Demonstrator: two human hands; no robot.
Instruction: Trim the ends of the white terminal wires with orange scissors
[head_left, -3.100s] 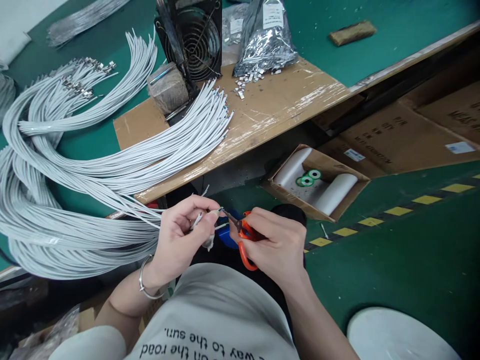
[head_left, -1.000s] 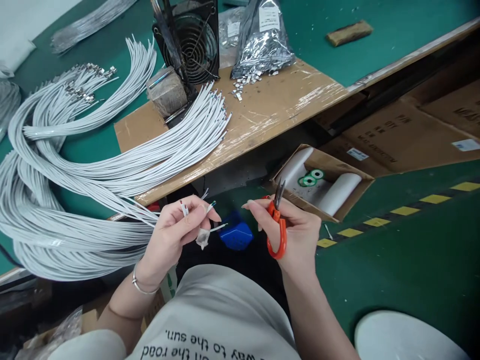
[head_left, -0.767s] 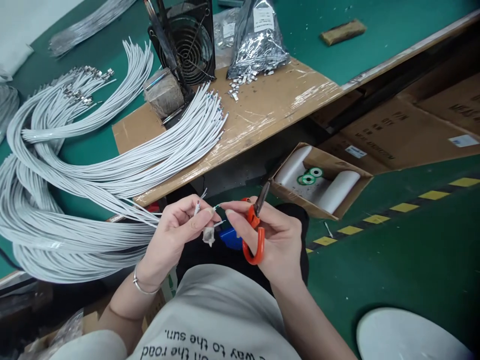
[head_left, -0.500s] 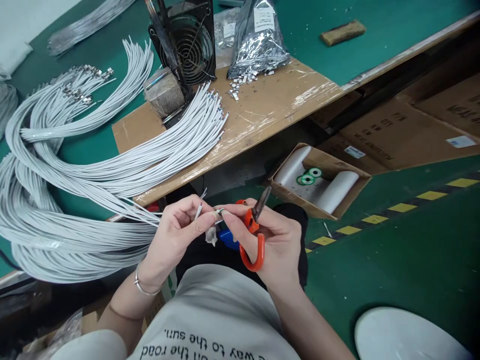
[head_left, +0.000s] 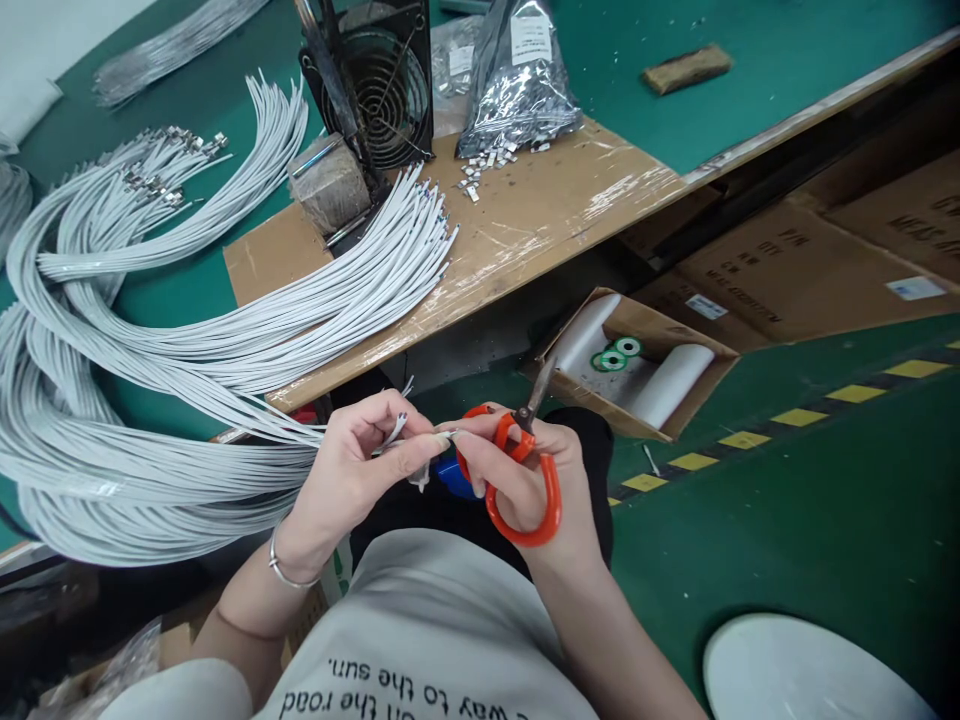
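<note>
Scissors (head_left: 525, 417): looped on my right hand (head_left: 574, 490), blades pointing away from the wire (head_left: 451, 434). Wire: tip pinched by left hand (head_left: 356, 470) and right, off the cardboard's (head_left: 540, 220) near side. Change: hands, apart a second ago, now meet; I judge bare fingers, not blades, are working the tip.

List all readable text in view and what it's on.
"the road": shirt, upside down in this view, line partly cut off.
"way to the sun.": same shirt, next line, upside down.
"P/N": cardboard carton.
"QTY": same carton, below "P/N".
"MEAS": same carton, right-hand panel; what follows is unclear.
Too small or blurred: the carton's other print, its white labels, the silvery bag's label.
</note>
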